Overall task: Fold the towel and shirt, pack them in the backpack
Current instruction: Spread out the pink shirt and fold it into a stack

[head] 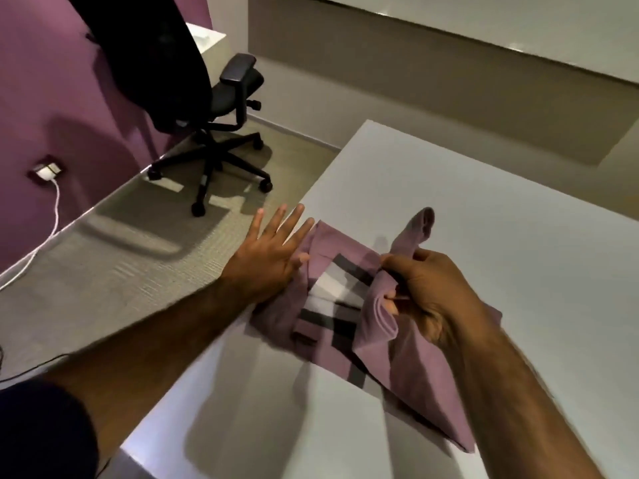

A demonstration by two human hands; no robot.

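A mauve shirt (408,375) with black and white stripes lies partly folded on the white table (518,236), near its left edge. My left hand (269,254) rests flat with fingers spread on the shirt's left side, half over the table edge. My right hand (425,292) is closed around a bunched fold of the shirt's fabric, and one end of that fabric sticks up above the fist. No towel or backpack shows in this view.
A black office chair (193,98) on wheels stands on the carpet to the left of the table. A white charger and cable (48,174) hang from a socket in the purple wall. Another white desk edge (449,25) runs along the far side.
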